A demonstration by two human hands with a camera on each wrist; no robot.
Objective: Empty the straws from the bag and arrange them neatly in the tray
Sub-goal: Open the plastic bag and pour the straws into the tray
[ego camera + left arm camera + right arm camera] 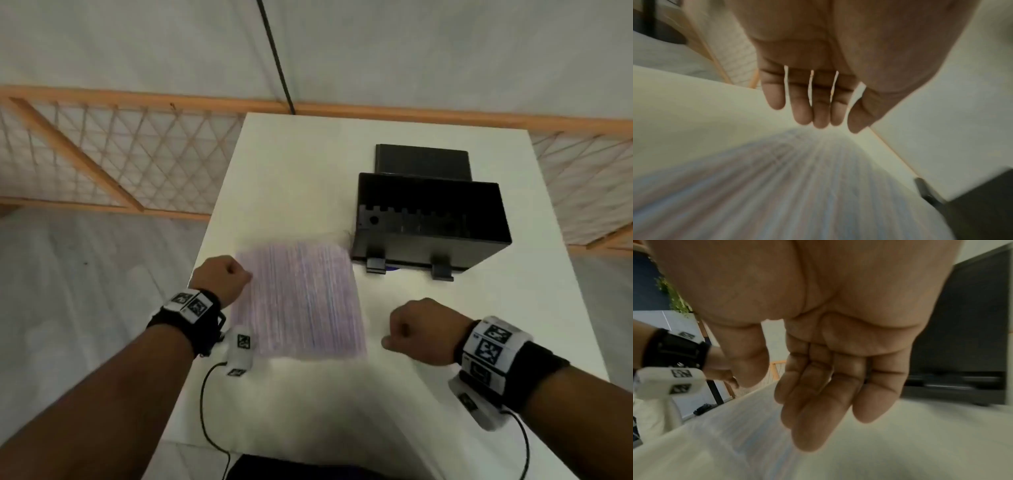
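A clear bag of pale purple straws (301, 298) lies flat on the white table (291, 171), blurred in every view. My left hand (222, 274) hovers at the bag's far left edge with loosely curled fingers. In the left wrist view the left hand (830, 125) holds nothing above the bag (797, 186). My right hand (414, 325) hangs to the right of the bag, also loosely curled. The right wrist view shows the right hand (777, 410) empty. The black tray (431, 219) stands beyond the bag, at the back right.
A flat black piece (423, 162) lies just behind the tray. A wooden lattice fence (120, 154) runs behind the table, with grey floor to the left. A black cable (212, 428) hangs from my left wrist over the table's near edge.
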